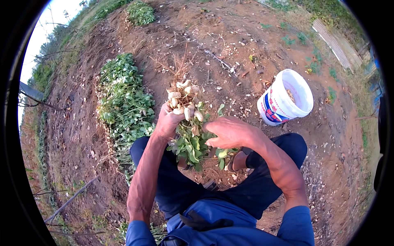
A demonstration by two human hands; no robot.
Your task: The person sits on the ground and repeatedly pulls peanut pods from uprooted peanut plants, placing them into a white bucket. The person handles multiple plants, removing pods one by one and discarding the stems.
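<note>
My left hand (167,122) is closed around a peanut plant (193,145) that hangs upside down between my knees. Its cluster of pale peanut pods (185,98) and thin roots point up and away from me, above my fist, while the green leaves droop below. Just right of the leaves is my right hand (230,132), its thumb and fingers apart and pointing toward the plant. I see nothing held in it, though some fingertips are partly hidden or blurred.
A white bucket (266,107) with blue and red print stands beyond my right knee, some peanuts inside. To the left lies a long row of pulled peanut plants (125,96). Another leafy heap (140,13) lies far off. Scattered pods and dry leaves cover the brown soil.
</note>
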